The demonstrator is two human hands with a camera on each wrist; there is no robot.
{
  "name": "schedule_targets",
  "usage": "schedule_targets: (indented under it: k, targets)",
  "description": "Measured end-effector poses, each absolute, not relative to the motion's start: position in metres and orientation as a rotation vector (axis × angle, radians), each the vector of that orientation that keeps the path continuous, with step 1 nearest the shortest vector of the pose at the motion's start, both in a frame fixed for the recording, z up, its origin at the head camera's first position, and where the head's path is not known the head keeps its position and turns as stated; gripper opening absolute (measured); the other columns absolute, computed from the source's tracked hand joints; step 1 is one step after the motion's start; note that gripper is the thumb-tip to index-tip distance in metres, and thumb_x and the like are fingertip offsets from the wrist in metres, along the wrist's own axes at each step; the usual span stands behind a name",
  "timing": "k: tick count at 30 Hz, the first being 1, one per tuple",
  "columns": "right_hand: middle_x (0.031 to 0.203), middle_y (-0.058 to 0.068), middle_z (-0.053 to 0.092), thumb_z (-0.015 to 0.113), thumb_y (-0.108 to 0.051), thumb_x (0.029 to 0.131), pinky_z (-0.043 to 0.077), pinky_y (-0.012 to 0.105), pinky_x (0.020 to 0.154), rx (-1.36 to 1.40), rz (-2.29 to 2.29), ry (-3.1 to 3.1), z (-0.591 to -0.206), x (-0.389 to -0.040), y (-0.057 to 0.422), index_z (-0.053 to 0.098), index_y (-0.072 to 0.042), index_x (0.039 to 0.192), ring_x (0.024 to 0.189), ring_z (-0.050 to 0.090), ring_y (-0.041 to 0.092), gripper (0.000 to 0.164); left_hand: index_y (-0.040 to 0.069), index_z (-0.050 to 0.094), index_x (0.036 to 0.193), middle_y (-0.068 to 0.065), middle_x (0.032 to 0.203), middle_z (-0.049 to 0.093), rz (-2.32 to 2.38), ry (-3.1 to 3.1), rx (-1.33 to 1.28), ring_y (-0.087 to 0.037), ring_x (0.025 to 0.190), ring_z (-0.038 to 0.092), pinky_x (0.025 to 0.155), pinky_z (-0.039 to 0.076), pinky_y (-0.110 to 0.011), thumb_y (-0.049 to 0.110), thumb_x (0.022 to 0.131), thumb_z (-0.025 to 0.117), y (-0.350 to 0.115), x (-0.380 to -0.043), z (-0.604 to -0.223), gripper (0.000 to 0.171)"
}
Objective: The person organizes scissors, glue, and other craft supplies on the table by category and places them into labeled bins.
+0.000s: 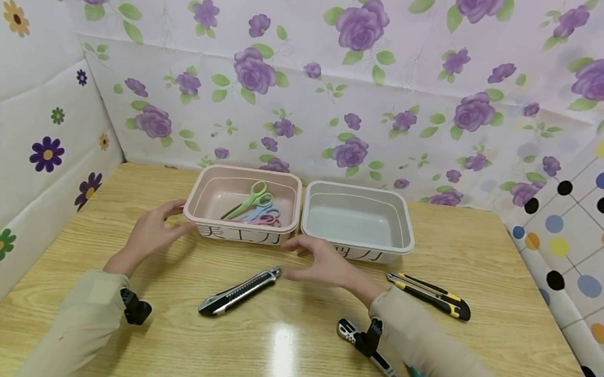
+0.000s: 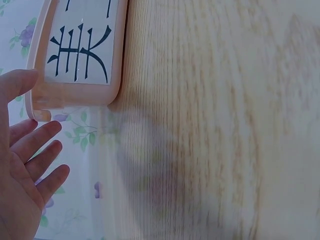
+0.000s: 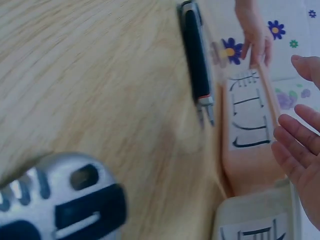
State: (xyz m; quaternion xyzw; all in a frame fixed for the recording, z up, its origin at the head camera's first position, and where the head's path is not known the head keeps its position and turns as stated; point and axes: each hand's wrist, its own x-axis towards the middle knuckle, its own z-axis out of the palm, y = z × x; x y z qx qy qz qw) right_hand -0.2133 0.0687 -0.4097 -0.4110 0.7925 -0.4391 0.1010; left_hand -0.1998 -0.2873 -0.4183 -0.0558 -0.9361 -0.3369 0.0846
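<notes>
currently, left hand (image 1: 151,233) at pink bin's (image 1: 216,196) left end, thumb and fingers spread; contact hard to judge. right hand (image 1: 327,265) likewise parted, near bin's front right corner. scissors (image 1: 261,210) inside. grey bin (image 1: 354,222) just right. silver-black cutter (image 1: 241,292) on table (image 1: 166,347), in front of pink bin.

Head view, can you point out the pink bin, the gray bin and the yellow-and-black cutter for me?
Pink bin (image 1: 224,183): head view, inner back wall.
Gray bin (image 1: 354,224): head view, bare inside floor.
Yellow-and-black cutter (image 1: 443,300): head view, on its handle.
</notes>
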Motion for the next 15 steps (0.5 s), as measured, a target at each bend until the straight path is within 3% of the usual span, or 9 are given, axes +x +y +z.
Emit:
schedule_targets:
  k: [4, 11, 15]
  targets:
    - [0.115, 0.016, 0.058, 0.076, -0.017, 0.073, 0.044, 0.043, 0.090, -1.219, -1.266, 2.343, -0.419, -0.214, 0.068, 0.056, 0.002, 0.115, 0.104, 0.054, 0.032, 0.051, 0.002, 0.041, 0.134, -0.021, 0.123, 0.054, -1.006, -2.797, -0.163, -0.042, 0.115, 0.046, 0.089, 0.036, -0.060, 0.040, 0.084, 0.062, -0.287, -0.199, -0.417, 0.067]
    - [0.115, 0.006, 0.060, 0.075, -0.027, 0.073, 0.045, 0.034, 0.091, -1.202, -1.057, 2.414, -0.428, -0.215, 0.064, 0.056, -0.002, 0.117, 0.106, 0.054, 0.018, 0.054, 0.000, 0.041, 0.134, -0.022, 0.123, 0.054, -1.004, -2.796, -0.173, -0.042, 0.114, 0.046, 0.088, 0.038, -0.059, 0.039, 0.084, 0.062, -0.285, -0.198, -0.415, 0.066]
    - [0.116, 0.006, 0.059, 0.075, -0.024, 0.073, 0.044, 0.036, 0.092, -1.186, -1.057, 2.387, -0.430, -0.215, 0.061, 0.055, -0.001, 0.118, 0.107, 0.053, 0.018, 0.054, 0.001, 0.041, 0.134, -0.022, 0.123, 0.053, -1.012, -2.800, -0.169, -0.043, 0.114, 0.046, 0.088, 0.038, -0.059, 0.039, 0.085, 0.062, -0.285, -0.198, -0.416, 0.066]
